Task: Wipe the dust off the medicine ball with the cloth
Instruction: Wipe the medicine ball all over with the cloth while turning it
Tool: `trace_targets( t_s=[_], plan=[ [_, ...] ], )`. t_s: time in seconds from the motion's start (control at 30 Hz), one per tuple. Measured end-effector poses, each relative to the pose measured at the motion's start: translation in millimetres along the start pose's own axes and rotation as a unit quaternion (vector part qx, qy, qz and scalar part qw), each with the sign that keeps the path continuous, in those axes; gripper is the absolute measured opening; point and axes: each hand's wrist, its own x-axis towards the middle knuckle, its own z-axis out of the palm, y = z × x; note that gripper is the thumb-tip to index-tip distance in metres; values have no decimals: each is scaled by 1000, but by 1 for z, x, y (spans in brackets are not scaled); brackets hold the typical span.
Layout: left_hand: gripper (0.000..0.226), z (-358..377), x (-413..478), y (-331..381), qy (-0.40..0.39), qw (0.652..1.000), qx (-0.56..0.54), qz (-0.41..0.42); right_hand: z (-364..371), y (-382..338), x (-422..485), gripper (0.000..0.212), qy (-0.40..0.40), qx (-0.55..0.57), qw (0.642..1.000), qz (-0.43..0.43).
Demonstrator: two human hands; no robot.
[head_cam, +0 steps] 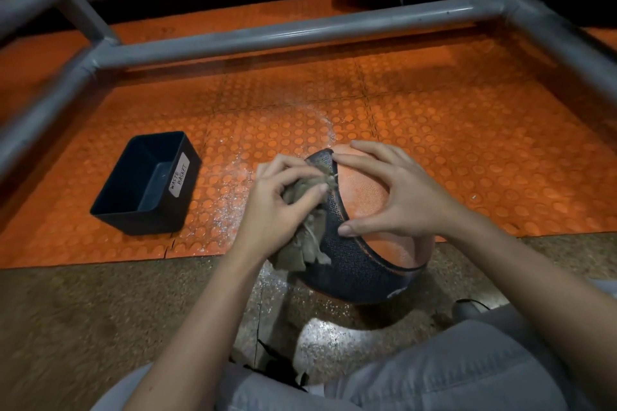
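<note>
An orange and black medicine ball [360,260] sits on the floor at the edge of the orange mat, right in front of my knees. My left hand [280,203] grips a bunched, frayed grey-brown cloth [302,247] and presses it against the ball's left, black side. My right hand [394,193] rests spread on top of the ball, fingers straight, thumb on the black band. White dust speckles the ball's orange panel and the mat to its left.
A black box [148,183] labelled "waste basket" stands open on the orange studded mat [467,130] to the left. A grey metal pipe frame [300,33] crosses above the mat at the back and both sides. Speckled floor lies nearer me.
</note>
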Motion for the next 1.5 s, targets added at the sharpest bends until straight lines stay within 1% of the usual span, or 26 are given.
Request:
trace_targets(
  t_s=[0.1, 0.2, 0.23, 0.27, 0.33, 0.37, 0.4, 0.43, 0.57, 0.63, 0.7, 0.73, 0.77, 0.83, 0.87, 0.9, 0.93, 1.0, 1.07, 1.13, 1.2, 1.27, 1.3, 1.37, 1.43, 1.5],
  plan=[
    [17, 4, -10, 10, -29, 995, 37, 90, -2, 4, 0, 91, 6, 28, 1000, 3],
    [16, 0, -13, 5, -40, 988, 57, 138, -1, 3, -1, 87, -5, 9, 1000, -10],
    [16, -1, -10, 1, -32, 990, 56, 124, -1, 2, -1, 87, -9, -1, 1000, -13],
    [16, -2, -7, -2, -16, 995, 44, 86, -1, 1, 0, 88, -11, -10, 1000, -15],
    [12, -5, 4, -7, 17, 1000, -2, -17, 1, -1, 0, 90, -11, -26, 999, -19],
    [10, -6, 7, -8, 22, 998, -19, -48, 2, -2, -1, 91, -8, -26, 999, -18],
    [9, -6, 7, -8, 24, 998, -25, -55, 3, -2, -1, 90, -2, -19, 1000, -19],
    [9, -5, 5, -5, 17, 999, -23, -42, 3, 0, -2, 89, 7, -4, 1000, -16],
    [18, 5, -16, 10, -34, 997, 33, 64, -1, 5, 0, 96, 16, 43, 999, 2],
    [19, 8, -20, 13, -38, 995, 44, 85, -4, 5, 2, 96, 3, 46, 999, 12],
    [18, 5, -14, 8, -27, 995, 43, 86, -5, 4, 4, 95, -11, 31, 999, 9],
    [17, 4, -9, 3, -16, 997, 37, 68, -5, 4, 4, 95, -18, 19, 1000, 6],
    [14, 3, -4, -2, 0, 999, 22, 30, -5, 3, 3, 96, -23, 6, 1000, 3],
    [7, 1, 9, -11, 47, 995, -45, -75, -3, 2, 3, 99, -26, -14, 1000, -5],
    [10, 1, 14, -14, 65, 987, -83, -119, -2, 0, 3, 98, -21, -16, 1000, -5],
    [13, 0, 16, -15, 71, 981, -105, -144, -1, -1, 3, 96, -15, -15, 1000, -4],
    [15, -1, 16, -14, 65, 981, -108, -147, 0, -1, 3, 94, -10, -8, 1000, -2],
    [13, -1, 9, -6, 27, 991, -78, -102, -1, 1, 5, 95, -3, 12, 1000, 0],
    [7, 1, -5, 5, -20, 999, -14, -25, -3, 5, 6, 97, -1, 29, 1000, -2],
    [12, 6, -17, 11, -47, 998, 23, 39, -5, 8, 6, 96, -1, 43, 999, 1],
    [15, 7, -17, 13, -47, 997, 30, 60, -6, 8, 7, 96, -8, 46, 999, 4],
    [15, 3, -10, 7, -32, 997, 31, 64, -5, 6, 8, 96, -12, 37, 999, 2],
    [13, 2, -4, 2, -21, 999, 17, 45, -5, 5, 8, 96, -10, 31, 999, 0],
    [8, 0, 6, -8, 17, 998, -40, -35, -4, 4, 7, 97, -4, 21, 1000, -4],
    [14, -2, 14, -15, 64, 989, -82, -107, -1, 3, 6, 96, -4, 13, 1000, -9],
    [19, -2, 14, -13, 76, 984, -88, -138, 0, 3, 6, 95, -3, 11, 1000, -15]
  ],
)
